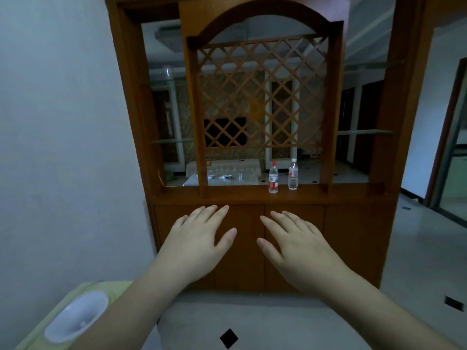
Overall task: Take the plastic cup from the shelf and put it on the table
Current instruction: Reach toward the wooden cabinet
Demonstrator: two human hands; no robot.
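At the bottom left corner, a table (101,289) with a pale green cover carries a clear plastic cup (75,317). The cup lies tipped, its mouth facing up toward the camera, near the table's right edge and partly crossed by the left forearm.

Above it a bare white wall fills the left side. Next comes a tall wooden cabinet (353,223) with open sides and a see-through back. In its left bay, on the upper glass shelf (161,80), stands another clear cup (168,72), faint against the room behind; it sits near the shelf's left end.

The left hand (199,243) is held out in front of the cabinet's lower doors, palm down, fingers spread and loose, grasping nothing. The right hand (300,248) mirrors it just beside, also flat, relaxed and empty; the two thumbs are close but apart.

The cabinet's middle holds an arched frame with a wooden lattice (262,94). On the cabinet's ledge, right of centre, a water bottle with a red cap and red label (273,177) stands upright, and a second bottle with a white cap (293,174) stands upright just beside it, slightly further back.

At the far right, a grey tiled floor (417,248) with small black diamond insets leads to a doorway.
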